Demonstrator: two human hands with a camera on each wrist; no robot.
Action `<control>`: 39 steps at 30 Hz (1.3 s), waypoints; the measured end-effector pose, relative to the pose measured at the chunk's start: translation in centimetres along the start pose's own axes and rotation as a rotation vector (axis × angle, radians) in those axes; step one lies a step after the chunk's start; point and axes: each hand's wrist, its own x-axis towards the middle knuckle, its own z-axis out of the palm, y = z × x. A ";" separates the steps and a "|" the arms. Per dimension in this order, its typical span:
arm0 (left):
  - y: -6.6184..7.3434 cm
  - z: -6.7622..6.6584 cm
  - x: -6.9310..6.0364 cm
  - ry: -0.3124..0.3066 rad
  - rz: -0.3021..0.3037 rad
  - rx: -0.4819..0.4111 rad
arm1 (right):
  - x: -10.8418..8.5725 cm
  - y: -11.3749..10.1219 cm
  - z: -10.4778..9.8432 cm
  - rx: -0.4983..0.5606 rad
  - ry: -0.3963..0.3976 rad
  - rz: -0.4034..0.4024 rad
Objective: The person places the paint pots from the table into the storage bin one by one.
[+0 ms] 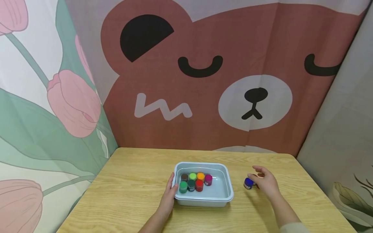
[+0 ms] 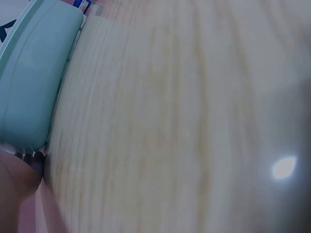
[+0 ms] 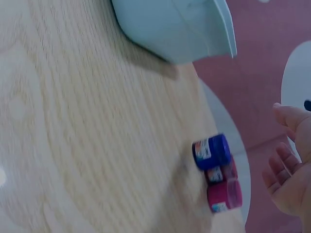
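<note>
Blue jar [image 3: 212, 151] — squat, round, pale-labelled, near right hand [image 1: 266, 183]

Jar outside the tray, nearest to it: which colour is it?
The jar is blue, clearest in the right wrist view.

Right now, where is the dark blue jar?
In the head view, the dark blue jar sits on the table, right of the tub, just left of the right hand.

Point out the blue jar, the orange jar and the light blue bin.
Blue jar [image 1: 248, 183]: head view, on its lid.
Orange jar [image 1: 200, 176]: head view, on its lid.
Light blue bin [image 1: 201, 203]: head view, on its front wall.
</note>
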 end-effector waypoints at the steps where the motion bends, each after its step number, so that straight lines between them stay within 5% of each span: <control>1: 0.0 0.0 0.0 0.000 0.000 -0.002 | 0.0 0.3 -0.2 -0.002 0.002 0.006; 22: -0.1 0.0 0.1 0.013 -0.015 0.004 | 0.7 5.8 -1.0 0.007 0.040 0.124; 39: 0.0 0.0 0.2 0.015 -0.009 0.022 | 1.3 6.9 0.0 -0.047 0.080 0.106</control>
